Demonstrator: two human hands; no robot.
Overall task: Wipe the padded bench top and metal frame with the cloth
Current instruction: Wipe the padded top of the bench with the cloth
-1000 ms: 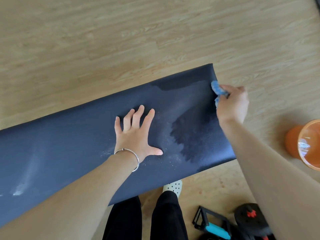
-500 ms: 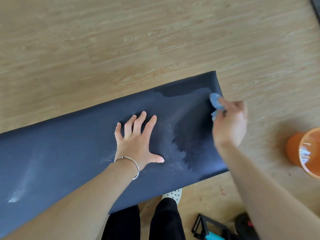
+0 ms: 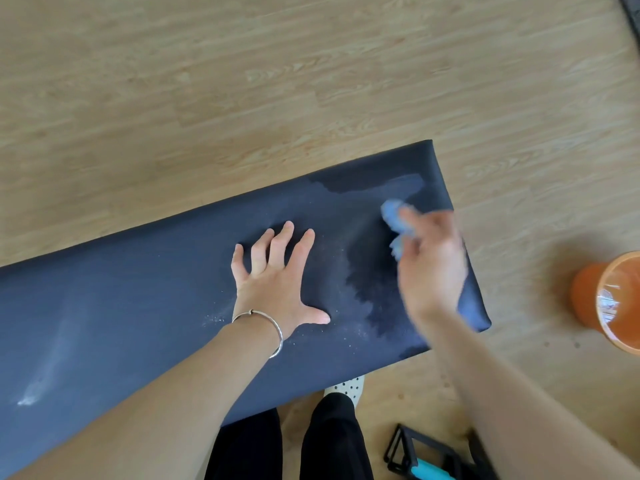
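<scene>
**A:** Fingers?

**B:** Right hand point(image 3: 431, 268) is blurred, its fingers curled round the small bunched blue cloth point(image 3: 393, 216). Left hand point(image 3: 277, 282) is splayed wide, flat on the dark navy padded bench top point(image 3: 138, 306).

**A:** Change?

**B:** A second ago the cloth sat at the pad's right end edge. Now it is inboard, on the top. Judgement: wiping is heading left, where white specks and a smear remain. Metal frame not in view.

**A:** Orientation?

**B:** The pad's long axis runs lower left to upper right. The cloth is a wad with no clear axis.
</scene>
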